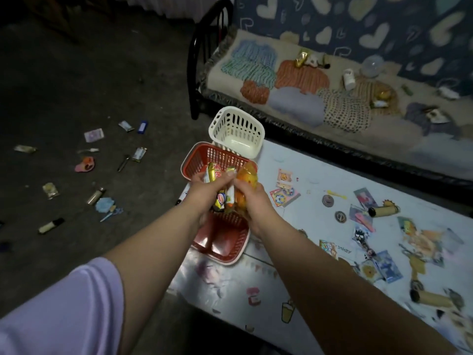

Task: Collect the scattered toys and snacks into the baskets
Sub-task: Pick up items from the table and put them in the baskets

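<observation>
on the floor (76, 80) at far left, small packets (94, 135) and toys (85, 164) lie scattered. at centre the left hand (204, 193) grips a bunch of wrapped snacks (217, 180), and the right hand (252, 201), touching it, clasps an orange bag (246, 181). both are above the red basket (222, 239) at the end of the surface (256, 290). a white basket (236, 131) stands just behind. further right, cards (284, 188) lie spread over the surface, with more small things on the bed (302, 98) behind.
</observation>
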Demonstrator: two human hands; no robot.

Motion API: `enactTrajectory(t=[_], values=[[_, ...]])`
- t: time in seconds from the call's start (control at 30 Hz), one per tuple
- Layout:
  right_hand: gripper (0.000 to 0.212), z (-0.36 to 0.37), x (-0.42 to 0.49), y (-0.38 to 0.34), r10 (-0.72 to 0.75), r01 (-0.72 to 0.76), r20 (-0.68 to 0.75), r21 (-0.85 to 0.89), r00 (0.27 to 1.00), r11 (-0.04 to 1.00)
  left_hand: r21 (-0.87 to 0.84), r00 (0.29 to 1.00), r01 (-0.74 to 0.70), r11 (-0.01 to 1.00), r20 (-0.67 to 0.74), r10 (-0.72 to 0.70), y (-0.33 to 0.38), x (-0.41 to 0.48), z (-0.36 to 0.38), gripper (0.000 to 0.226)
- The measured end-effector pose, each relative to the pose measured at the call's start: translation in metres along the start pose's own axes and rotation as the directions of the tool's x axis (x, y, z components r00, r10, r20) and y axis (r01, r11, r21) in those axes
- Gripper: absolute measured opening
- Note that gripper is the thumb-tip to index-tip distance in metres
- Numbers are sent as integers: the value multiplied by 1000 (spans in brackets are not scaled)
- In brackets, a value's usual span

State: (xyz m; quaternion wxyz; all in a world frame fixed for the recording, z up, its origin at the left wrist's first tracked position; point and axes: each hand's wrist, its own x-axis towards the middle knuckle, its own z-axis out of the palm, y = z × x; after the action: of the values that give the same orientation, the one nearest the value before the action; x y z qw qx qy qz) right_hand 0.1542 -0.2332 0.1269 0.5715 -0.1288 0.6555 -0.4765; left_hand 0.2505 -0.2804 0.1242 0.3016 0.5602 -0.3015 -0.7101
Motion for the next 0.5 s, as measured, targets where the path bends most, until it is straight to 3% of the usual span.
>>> enactTrajectory(t=[0.1,0.2,0.27,0.43,0.5], values=[[42,6,27,-14,49,-44,-59,81,997,996,24,997,50,998,64,-52,15,30,3,79],[43,8,69,-18,50,-42,-100,84,994,996,4,987,86,996,139,-86,18,64,6,38],[44,13,91,-16,48,-44,-87,47,995,998,12,981,118,993,154,-118,15,87,7,27],[55,14,170,19,88,-97,-89,-111,992,989,117,988,107,987,99,-118,3,136,10,33],[45,19,156,6,84,-94,-67,-164,994,982,164,990,100,981,82,-115,0,148,11,43]])
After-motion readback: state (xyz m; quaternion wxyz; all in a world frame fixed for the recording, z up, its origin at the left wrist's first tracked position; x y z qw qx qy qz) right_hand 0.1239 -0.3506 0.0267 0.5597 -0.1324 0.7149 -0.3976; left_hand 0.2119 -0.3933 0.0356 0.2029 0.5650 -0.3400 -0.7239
